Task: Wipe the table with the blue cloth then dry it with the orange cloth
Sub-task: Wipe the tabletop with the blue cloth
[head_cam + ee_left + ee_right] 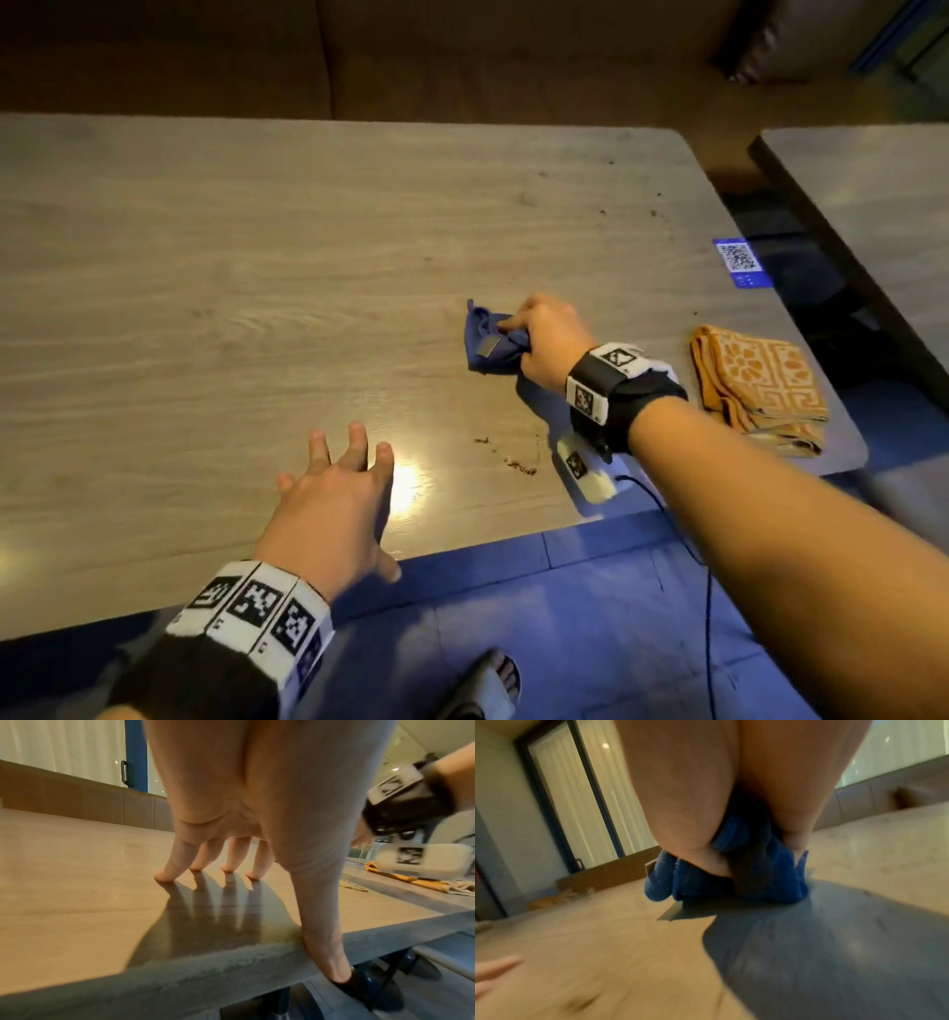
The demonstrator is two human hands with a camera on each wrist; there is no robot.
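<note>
- The blue cloth (490, 343) is bunched on the table (257, 288), pressed down under the right hand (549, 342); its loose folds and a small grey tag are seen spread out to the left of the fingers.
- In the right wrist view the blue cloth (731, 880) is seen gathered up between the thumb and the curled fingers (713, 862), with its lower edge touching the table (603, 953).
- The orange cloth (760, 385) is laid folded near the right corner of the table, just beside the right forearm and apart from the hand.
- Two cloths are counted: one blue, one orange patterned. Two hands are in view, each with a marker band at the wrist.
- The left hand (334, 503) is spread wide near the front edge; nothing is held by it.
- In the left wrist view four fingertips (164, 876) are set on the table (77, 902), while the thumb is hung over the front edge.
- Dark crumbs (518, 465) are scattered on the table between the two hands, and more specks are seen towards the far right.
- One QR sticker (739, 262) is fixed near the right edge.
- A second table (873, 195) is stood to the right, well apart.
</note>
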